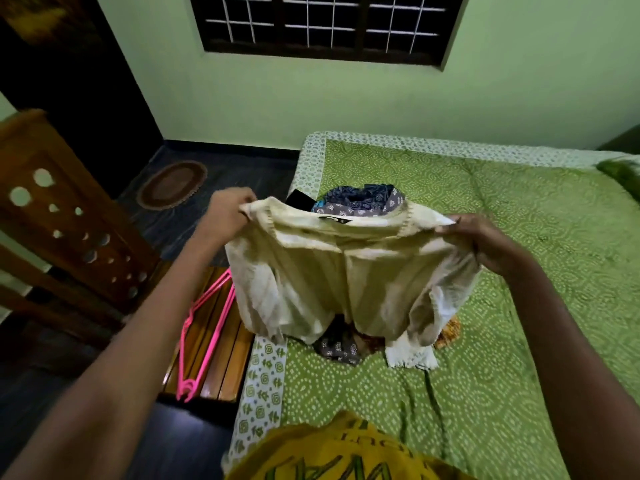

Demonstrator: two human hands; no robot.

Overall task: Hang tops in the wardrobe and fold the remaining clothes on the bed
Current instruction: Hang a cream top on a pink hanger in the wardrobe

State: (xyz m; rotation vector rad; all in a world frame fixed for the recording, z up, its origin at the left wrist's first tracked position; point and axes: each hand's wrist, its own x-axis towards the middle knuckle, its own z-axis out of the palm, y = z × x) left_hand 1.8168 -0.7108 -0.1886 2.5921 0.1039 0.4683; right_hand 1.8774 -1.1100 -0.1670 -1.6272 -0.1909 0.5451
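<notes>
I hold a cream top (332, 278) spread out above the bed's near-left corner. My left hand (228, 211) pinches its left shoulder and my right hand (485, 239) grips its right shoulder. The neckline faces up and the hem hangs down to the green patterned bedsheet (502, 323). Behind and under the top lies a heap of clothes (360, 199), grey and blue printed, partly hidden by the top. More printed cloth (341, 346) shows below the hem. Pink hangers (204, 327) lie on a wooden bench left of the bed.
The wooden bench (221, 362) stands against the bed's left side. A carved wooden piece of furniture (62, 216) stands at far left, with a dark doorway behind it. An oval mat (171, 185) lies on the dark floor. A barred window is in the green wall.
</notes>
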